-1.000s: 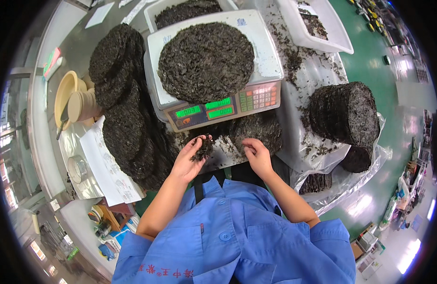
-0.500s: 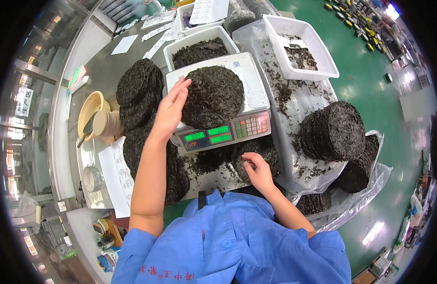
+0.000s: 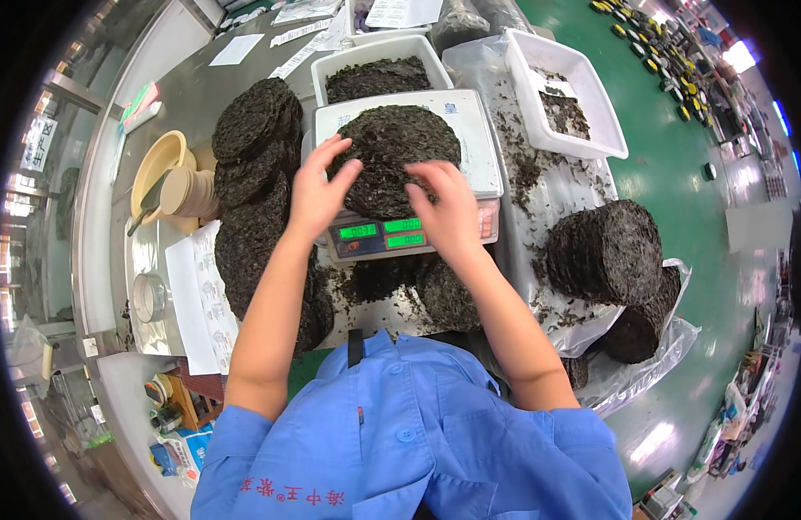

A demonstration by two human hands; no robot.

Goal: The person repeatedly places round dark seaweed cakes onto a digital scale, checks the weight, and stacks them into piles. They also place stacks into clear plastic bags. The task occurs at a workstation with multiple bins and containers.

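Note:
A round, dark cake of flaky dried seaweed (image 3: 392,139) lies on the white platform of a digital scale (image 3: 477,152) with lit green displays. My left hand (image 3: 325,186) is at the cake's left edge, thumb and fingers apart, fingertips on or close against it. My right hand (image 3: 444,208), slightly blurred, is over the cake's lower right part with curved, separated fingers; whether they touch it is unclear. Beside the scale, on the left, stand overlapping stacks of similar cakes (image 3: 249,121). Below it lie dark loose flakes (image 3: 374,277) and another cake (image 3: 444,303).
A white tub (image 3: 376,78) of flakes sits behind the scale, another (image 3: 608,130) at back right. Tall stacks (image 3: 604,251) rest on plastic at right. A yellow basin (image 3: 149,165), pale discs (image 3: 184,195), papers (image 3: 197,303) and a clear container (image 3: 147,297) line the left.
My left hand, which held loose flakes a second ago, rose to the cake and now shows none. My right hand has moved up from below the scale onto or over the cake.

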